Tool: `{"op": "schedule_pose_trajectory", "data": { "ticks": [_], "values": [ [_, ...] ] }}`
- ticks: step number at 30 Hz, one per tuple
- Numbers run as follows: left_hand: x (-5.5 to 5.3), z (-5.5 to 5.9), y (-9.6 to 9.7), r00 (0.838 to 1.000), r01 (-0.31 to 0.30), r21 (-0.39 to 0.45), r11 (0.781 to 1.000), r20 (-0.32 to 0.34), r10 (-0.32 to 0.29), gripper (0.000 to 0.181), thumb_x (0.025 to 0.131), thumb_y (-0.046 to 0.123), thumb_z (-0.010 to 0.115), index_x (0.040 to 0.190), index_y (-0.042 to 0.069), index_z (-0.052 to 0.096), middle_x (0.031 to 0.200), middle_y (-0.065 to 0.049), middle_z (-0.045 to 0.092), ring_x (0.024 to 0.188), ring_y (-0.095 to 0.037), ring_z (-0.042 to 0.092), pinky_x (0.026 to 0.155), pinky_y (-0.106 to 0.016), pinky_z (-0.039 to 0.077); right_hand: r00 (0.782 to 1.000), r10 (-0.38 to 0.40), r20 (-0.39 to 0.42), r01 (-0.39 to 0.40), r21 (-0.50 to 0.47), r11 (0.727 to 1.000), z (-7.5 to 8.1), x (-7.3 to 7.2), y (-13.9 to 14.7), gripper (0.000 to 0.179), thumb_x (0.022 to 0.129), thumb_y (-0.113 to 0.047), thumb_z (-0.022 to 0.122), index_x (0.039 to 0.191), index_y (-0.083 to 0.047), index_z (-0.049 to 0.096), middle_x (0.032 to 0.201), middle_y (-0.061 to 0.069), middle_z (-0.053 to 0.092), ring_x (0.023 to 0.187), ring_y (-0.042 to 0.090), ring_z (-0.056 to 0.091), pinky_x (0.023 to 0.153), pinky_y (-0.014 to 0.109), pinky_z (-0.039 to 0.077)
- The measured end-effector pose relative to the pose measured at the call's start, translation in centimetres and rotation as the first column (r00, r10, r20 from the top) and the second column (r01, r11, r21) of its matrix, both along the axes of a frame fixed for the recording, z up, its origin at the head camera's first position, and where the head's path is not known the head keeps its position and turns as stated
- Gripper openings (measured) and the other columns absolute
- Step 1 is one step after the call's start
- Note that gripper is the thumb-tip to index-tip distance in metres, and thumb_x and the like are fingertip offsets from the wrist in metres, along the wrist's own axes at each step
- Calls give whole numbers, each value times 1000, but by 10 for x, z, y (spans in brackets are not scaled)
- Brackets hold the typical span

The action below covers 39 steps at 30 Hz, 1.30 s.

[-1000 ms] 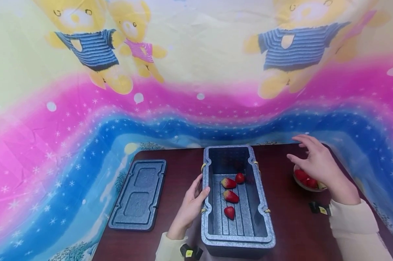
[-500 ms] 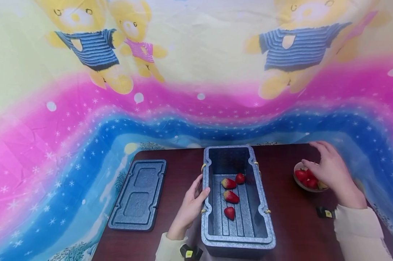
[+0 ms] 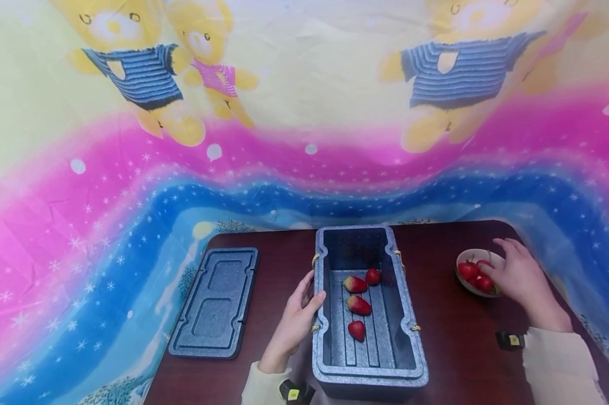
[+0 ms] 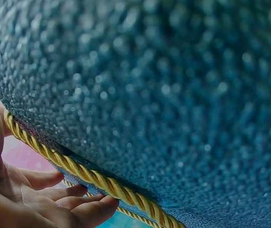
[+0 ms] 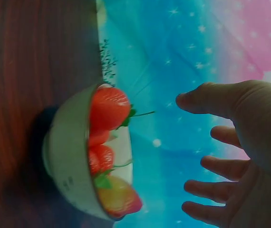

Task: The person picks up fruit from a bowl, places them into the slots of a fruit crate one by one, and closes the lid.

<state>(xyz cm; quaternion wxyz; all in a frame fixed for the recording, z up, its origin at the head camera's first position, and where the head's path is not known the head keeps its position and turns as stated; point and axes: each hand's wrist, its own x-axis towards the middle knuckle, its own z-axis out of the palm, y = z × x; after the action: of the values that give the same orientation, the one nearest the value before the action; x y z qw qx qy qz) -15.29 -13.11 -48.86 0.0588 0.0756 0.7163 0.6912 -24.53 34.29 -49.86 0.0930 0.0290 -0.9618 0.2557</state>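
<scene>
A dark blue-grey foam box (image 3: 369,372) stands uncovered on the table, with several strawberries (image 3: 358,305) lying on its ribbed floor. My left hand (image 3: 293,323) is at its left side, thumb at the rim. In the left wrist view, the fingers (image 4: 95,209) lie nearly straight by the box's textured wall (image 4: 140,109) and a twisted gold cord (image 4: 97,178). My right hand (image 3: 524,281) hovers at the right edge of a small pale bowl (image 3: 471,289) of strawberries. From the right wrist, its spread fingers stand apart from the strawberries (image 5: 109,109), holding nothing.
A matching flat lid (image 3: 215,304) lies left of the box on the dark red-brown table (image 3: 436,354). Behind the table hangs a cloth (image 3: 304,163) printed with teddy bears. Black bands with yellow tags sit at both wrists.
My right hand has moved to the right and downward, from above the bowl to its right edge, uncovering more of the strawberries. The left hand and the box stay put.
</scene>
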Motion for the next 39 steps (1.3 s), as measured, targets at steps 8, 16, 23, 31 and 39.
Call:
{"op": "schedule_pose_trajectory", "data": {
  "ticks": [8,16,23,31,39],
  "values": [
    [-1,-1,0,1000,-1,-1,1000,0,1,65,105,26,55,160,7,24,162,-20,31,146,-38,34,112,-53,38,999,-11,47,11,1,1000,-13,1,1,74,89,-24,76,140,14,38,137,44,34,118,64,37,93,79,33],
    [-1,0,0,1000,-2,-3,1000,3,2,66,105,26,55,160,7,24,162,-19,30,146,-39,34,112,-52,38,996,-13,89,12,7,1000,-26,-2,4,78,86,-27,79,139,15,40,134,42,39,118,62,38,93,78,34],
    [0,-1,0,1000,-1,-10,1000,15,1,67,105,29,56,160,9,24,162,-18,31,144,-38,36,110,-51,41,995,-4,96,2,21,1000,-34,-3,5,78,83,-25,80,137,16,42,129,42,43,113,60,43,89,76,39],
    [0,-1,0,1000,2,-9,1000,9,-2,66,105,28,55,160,8,24,162,-18,30,145,-39,34,111,-51,40,995,-35,95,31,47,998,-35,-1,7,77,80,-18,81,136,18,43,131,45,39,116,64,38,92,78,35],
    [-1,0,0,1000,-2,-10,1000,7,2,66,105,27,56,160,9,25,162,-18,30,145,-37,35,112,-51,39,990,-73,118,64,78,995,-34,1,10,67,78,-14,81,126,21,49,126,47,41,113,64,38,93,78,35]
  ]
}}
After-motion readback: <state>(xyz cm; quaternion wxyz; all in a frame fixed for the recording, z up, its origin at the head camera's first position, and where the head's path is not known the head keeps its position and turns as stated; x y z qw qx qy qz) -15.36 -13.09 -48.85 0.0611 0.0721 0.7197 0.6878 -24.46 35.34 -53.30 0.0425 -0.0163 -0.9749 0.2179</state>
